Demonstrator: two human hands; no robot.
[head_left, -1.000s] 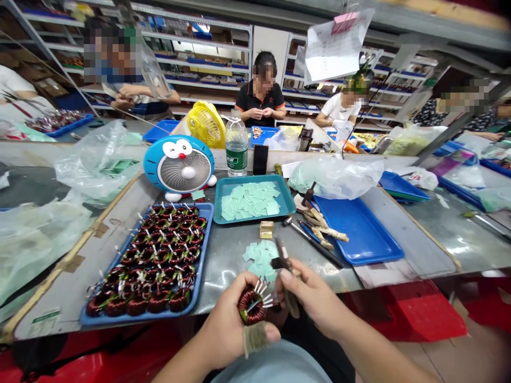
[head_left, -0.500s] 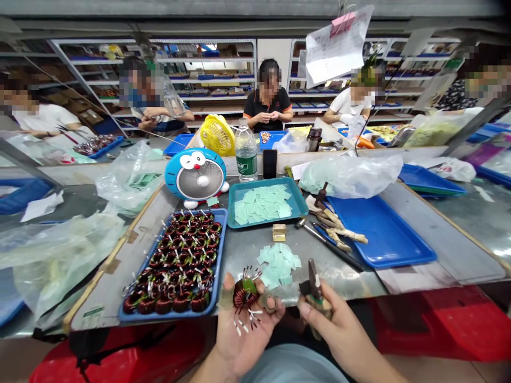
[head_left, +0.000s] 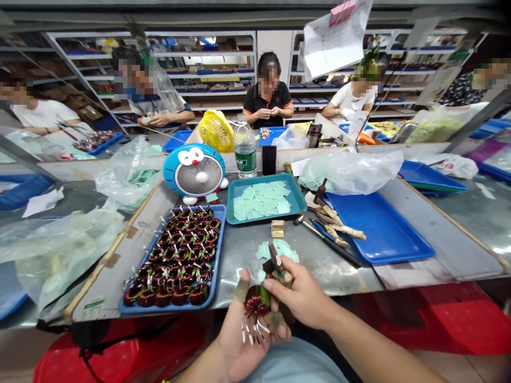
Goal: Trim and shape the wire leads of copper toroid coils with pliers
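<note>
In the palm of my left hand (head_left: 236,348) rests a toroidal coil (head_left: 254,303) wound with dark red copper wire, its white-tipped leads pointing down towards me. Tape wraps some of my left fingers, which curl around the coil. My right hand (head_left: 303,295) grips a dark flat-bladed tool (head_left: 274,254) and meets the coil's upper right side. Whether the tool touches the coil is hidden by my fingers. Behind it lies a loose pile of pale green paper pieces (head_left: 286,248). Many similar coils stand in rows in a blue tray (head_left: 220,239) on the left.
A teal tray (head_left: 301,205) holds more green papers. Left of it stands a blue cartoon fan (head_left: 170,173), behind it a water bottle (head_left: 245,151) and phone (head_left: 269,159). A hammer (head_left: 331,242), worn sticks (head_left: 339,226) and a blue tray (head_left: 389,234) lie right. Co-workers sit opposite.
My right hand has moved left and up with the tool, over to the coil. My left hand, with the coil in it, has shifted slightly right. The view has tilted a little.
</note>
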